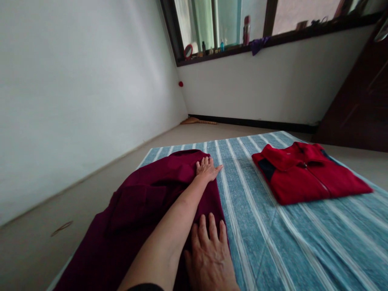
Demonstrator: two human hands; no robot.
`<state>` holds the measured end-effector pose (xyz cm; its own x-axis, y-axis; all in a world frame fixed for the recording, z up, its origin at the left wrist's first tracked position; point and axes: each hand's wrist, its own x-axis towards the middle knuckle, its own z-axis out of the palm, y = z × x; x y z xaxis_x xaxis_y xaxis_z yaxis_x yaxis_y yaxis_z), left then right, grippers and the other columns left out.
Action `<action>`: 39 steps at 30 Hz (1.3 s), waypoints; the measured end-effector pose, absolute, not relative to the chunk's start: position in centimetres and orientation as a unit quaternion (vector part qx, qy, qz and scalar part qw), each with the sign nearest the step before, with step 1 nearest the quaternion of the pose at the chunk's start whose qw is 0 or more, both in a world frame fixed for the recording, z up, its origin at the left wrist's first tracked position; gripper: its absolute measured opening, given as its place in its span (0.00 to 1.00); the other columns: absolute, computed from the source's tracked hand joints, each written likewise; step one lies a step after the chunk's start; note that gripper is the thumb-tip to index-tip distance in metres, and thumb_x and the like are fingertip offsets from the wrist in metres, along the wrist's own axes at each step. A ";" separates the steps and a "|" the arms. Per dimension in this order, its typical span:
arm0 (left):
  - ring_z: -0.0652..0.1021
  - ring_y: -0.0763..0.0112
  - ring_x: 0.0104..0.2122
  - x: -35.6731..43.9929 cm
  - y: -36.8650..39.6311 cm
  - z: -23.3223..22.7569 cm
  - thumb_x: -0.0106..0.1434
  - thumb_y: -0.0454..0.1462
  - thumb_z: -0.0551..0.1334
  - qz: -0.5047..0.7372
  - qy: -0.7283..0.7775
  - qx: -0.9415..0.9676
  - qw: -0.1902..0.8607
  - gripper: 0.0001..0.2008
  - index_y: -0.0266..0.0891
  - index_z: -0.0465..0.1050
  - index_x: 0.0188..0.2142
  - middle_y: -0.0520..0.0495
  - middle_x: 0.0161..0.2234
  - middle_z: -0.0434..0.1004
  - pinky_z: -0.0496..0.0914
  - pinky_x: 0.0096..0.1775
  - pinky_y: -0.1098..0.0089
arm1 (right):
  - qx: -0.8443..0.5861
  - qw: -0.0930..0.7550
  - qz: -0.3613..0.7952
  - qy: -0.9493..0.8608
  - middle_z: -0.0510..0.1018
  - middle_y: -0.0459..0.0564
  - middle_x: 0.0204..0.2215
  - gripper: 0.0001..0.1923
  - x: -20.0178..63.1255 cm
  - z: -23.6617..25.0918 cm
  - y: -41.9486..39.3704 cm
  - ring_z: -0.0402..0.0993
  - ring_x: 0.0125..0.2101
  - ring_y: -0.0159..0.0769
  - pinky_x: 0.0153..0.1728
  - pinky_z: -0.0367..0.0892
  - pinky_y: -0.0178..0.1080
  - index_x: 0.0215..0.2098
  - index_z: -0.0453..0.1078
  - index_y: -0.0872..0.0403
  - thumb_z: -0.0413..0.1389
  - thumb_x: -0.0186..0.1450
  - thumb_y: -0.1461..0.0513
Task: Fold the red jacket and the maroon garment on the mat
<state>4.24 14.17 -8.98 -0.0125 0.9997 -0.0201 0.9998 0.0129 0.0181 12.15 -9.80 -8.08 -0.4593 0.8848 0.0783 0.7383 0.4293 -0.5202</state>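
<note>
White wall (pixel 75 89) at 10 o'c, w/ soft sheen; 2nd white wall (pixel 257 85) betw. 1 & 2, black base trim (pixel 257 122) along its ft. Small red disc (pixel 181 84) nr the corner, approx 11:30. Dk-framed window (pixel 254 16) runs 12 to 2, pale green drape (pixel 203 20) showing at 12. On its dk sill (pixel 285 39): round red-rimmed mirror (pixel 188 51) at 12, tall flask (pixel 246 32) at 1, purple cloth (pixel 258 45) hanging just past it. Dk red-brn door (pixel 360 93), 2:30, metal handle (pixel 381 33) at 2. Floor (pixel 30 254) pale; broom-like item (pixel 197 121) at 12, thin loop (pixel 62 228) at 8. Blue/wht striped cover (pixel 303 242) on furn., 3 to 8. Light dim, soft, apptly daylight.
</note>
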 end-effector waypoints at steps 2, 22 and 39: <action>0.49 0.51 0.63 4.1 14.6 -9.0 0.63 0.59 0.36 -0.004 0.711 0.703 0.018 0.40 0.33 0.48 0.63 0.34 0.64 0.47 0.46 0.59 0.49 | -0.489 0.174 0.212 -0.828 0.54 0.61 0.61 0.27 12.2 -8.0 -9.7 0.43 0.61 0.58 0.58 0.44 0.62 0.61 0.58 0.58 0.45 0.67 0.53; 0.45 0.57 0.64 5.0 3.6 -8.4 0.64 0.58 0.37 0.005 0.628 0.777 0.048 0.41 0.28 0.46 0.63 0.35 0.65 0.42 0.43 0.61 0.55 | -0.480 0.193 0.138 -0.844 0.58 0.63 0.60 0.28 12.1 -8.9 -10.4 0.48 0.60 0.61 0.57 0.46 0.64 0.62 0.55 0.60 0.46 0.66 0.56; 0.46 0.62 0.64 4.0 -0.4 -7.7 0.68 0.50 0.43 0.053 0.599 0.795 0.073 0.32 0.29 0.50 0.63 0.37 0.65 0.44 0.44 0.62 0.63 | -0.448 0.301 0.009 -0.842 0.75 0.57 0.42 0.18 12.1 -9.9 -11.2 0.68 0.43 0.49 0.46 0.62 0.53 0.45 0.71 0.57 0.48 0.60 0.71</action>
